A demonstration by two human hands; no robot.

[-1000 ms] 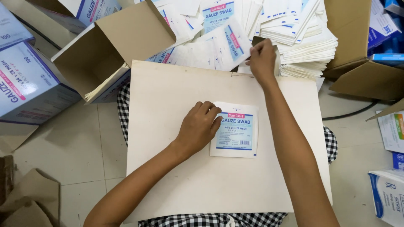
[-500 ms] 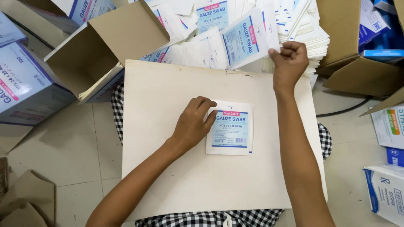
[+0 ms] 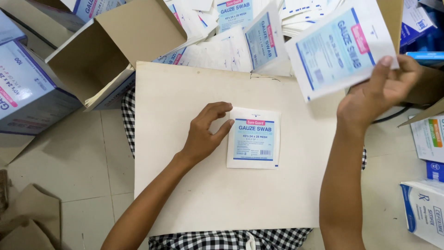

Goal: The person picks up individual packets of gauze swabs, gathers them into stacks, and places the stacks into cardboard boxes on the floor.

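We logged one flat white pouch with blue print lying square on the cream board, near its middle. The left hand rested beside it, thumb and fingertips touching the pouch's left edge, fingers loosely curled and gripping nothing. The right hand was raised over the board's far right corner and pinched a second pouch of the same kind by its lower edge, tilted in the air, thumb on its face. Judged from the layout: one pouch was placed, one was in hand and not yet laid down, and a large heap of loose pouches beyond the board remained unhandled; we could not count it, as the pieces overlapped. Count on the board: one. Count in hands: one. An open brown carton with flat sheets inside stood at the board's far left corner, a closed printed box left of that. The board sat across a checked cloth.
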